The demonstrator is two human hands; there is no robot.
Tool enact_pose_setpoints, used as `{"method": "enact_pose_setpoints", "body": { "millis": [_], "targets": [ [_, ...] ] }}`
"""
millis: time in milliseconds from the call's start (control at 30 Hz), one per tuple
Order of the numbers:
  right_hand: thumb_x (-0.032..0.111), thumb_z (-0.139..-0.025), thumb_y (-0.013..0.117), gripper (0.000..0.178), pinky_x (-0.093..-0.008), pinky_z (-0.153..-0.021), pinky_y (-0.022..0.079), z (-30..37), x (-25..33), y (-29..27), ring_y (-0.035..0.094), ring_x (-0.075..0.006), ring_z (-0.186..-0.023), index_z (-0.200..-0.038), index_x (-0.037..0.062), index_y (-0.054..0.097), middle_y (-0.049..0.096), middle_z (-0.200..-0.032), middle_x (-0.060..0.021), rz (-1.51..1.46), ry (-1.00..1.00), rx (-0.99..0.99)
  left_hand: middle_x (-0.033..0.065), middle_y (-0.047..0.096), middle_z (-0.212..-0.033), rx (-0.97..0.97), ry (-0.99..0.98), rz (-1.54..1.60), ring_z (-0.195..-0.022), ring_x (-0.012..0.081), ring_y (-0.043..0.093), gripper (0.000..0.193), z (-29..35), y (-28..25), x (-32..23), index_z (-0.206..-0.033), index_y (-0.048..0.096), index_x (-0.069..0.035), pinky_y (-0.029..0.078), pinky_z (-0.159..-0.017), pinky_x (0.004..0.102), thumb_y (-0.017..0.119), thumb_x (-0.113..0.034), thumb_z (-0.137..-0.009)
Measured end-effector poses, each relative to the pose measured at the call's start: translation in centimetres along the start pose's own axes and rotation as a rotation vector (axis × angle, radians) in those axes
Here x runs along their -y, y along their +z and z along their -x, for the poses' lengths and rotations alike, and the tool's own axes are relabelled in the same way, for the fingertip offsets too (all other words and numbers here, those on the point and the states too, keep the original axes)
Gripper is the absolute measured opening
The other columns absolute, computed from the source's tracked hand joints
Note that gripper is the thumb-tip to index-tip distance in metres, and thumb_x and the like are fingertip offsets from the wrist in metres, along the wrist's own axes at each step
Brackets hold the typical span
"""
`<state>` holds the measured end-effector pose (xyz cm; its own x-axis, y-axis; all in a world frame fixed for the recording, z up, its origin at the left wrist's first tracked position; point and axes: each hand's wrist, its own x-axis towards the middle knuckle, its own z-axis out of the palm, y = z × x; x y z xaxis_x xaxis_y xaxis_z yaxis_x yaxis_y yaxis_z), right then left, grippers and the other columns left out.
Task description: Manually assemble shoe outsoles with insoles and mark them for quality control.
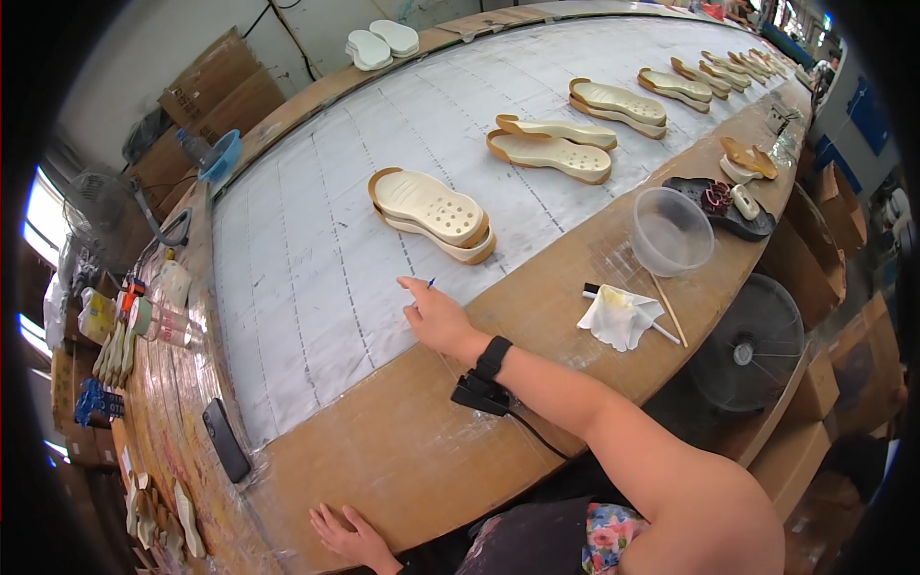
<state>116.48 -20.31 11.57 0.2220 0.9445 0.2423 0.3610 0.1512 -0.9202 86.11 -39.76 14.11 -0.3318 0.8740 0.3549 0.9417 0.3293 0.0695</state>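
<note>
Pinching a slim blue-tipped tool (432, 284) in half-curled right hand (440, 321), just nearside of the perforated cream-and-tan sole pair (433, 215), resting left hand (354, 539) flat, empty, with more stacked pairs (618, 105) already beyond, remainder unclear.

The single view comes from a wide fisheye camera on the person's head, the left one of a side-by-side pair. It looks down and forward over the worktop (287, 287), upright and unmirrored. The right arm (632, 431) looms large from the near right, close to the lens; its right hand (443, 321) reaches mid-view, while the left hand (355, 539) sits at the near edge. Pale soles (618, 103) shrink toward the far right as the worktop recedes. Edges bow toward a dark round rim, taking in a fan (101, 206) at left and cardboard boxes (791, 460) at right.
</note>
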Motion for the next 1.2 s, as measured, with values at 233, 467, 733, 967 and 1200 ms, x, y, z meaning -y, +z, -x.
{"method": "enact_pose_setpoints", "body": {
  "millis": [233,467,733,967,1200],
  "targets": [
    [0.006,-0.081,0.045,0.03,-0.0392,-0.068,0.044,0.0,0.4,-1.2,0.056,-0.0324,-0.079,-0.109,0.0079,0.053,0.06,-0.086,-0.0162,0.013,-0.063,0.014,0.0132,0.037,-0.133,0.028,-0.015,0.049,-0.123,0.0306,0.032,0.046,0.3,-0.2,-0.1,-0.121,0.046,-0.004,0.02,-0.1,0.0501,0.046,-0.035,-0.087],
    [0.008,-0.08,0.047,0.025,-0.0383,-0.066,0.044,-0.1,0.4,-2.2,0.057,-0.0311,-0.077,-0.102,0.0112,0.058,0.061,-0.082,-0.0144,0.058,-0.059,0.057,0.0129,0.036,-0.133,0.037,-0.029,0.04,-0.124,0.0304,0.031,0.046,0.7,-0.6,-1.2,-0.122,0.045,-0.005,0.019,-0.1,0.05,0.046,-0.035,-0.088],
    [0.015,-0.081,0.048,0.018,-0.0403,-0.067,0.046,0.0,0.6,-3.1,0.059,-0.0309,-0.077,-0.092,0.0115,0.062,0.063,-0.082,-0.0128,0.134,-0.016,0.126,0.0127,0.037,-0.133,0.031,-0.024,0.083,-0.124,0.0306,0.03,0.045,1.0,-1.0,-2.0,-0.122,0.045,-0.006,0.018,-0.1,0.0505,0.046,-0.035,-0.087],
    [0.018,-0.082,0.048,0.018,-0.0405,-0.065,0.046,-0.1,0.0,-3.6,0.059,-0.0305,-0.077,-0.093,0.011,0.061,0.063,-0.08,-0.0127,0.196,-0.053,0.158,0.0125,0.036,-0.133,0.031,-0.021,0.086,-0.125,0.0306,0.029,0.045,1.3,-1.6,-2.7,-0.122,0.045,-0.006,0.018,-0.1,0.0505,0.046,-0.035,-0.088],
    [0.019,-0.085,0.045,0.024,-0.0426,-0.064,0.045,-0.3,-0.3,-4.0,0.059,-0.0324,-0.074,-0.104,0.0077,0.054,0.062,-0.078,-0.0159,0.248,-0.002,0.15,0.0118,0.035,-0.134,0.039,-0.038,0.049,-0.125,0.0302,0.029,0.045,1.8,-1.8,-3.2,-0.122,0.045,-0.006,0.018,-0.101,0.0504,0.045,-0.036,-0.088]
  ]
}}
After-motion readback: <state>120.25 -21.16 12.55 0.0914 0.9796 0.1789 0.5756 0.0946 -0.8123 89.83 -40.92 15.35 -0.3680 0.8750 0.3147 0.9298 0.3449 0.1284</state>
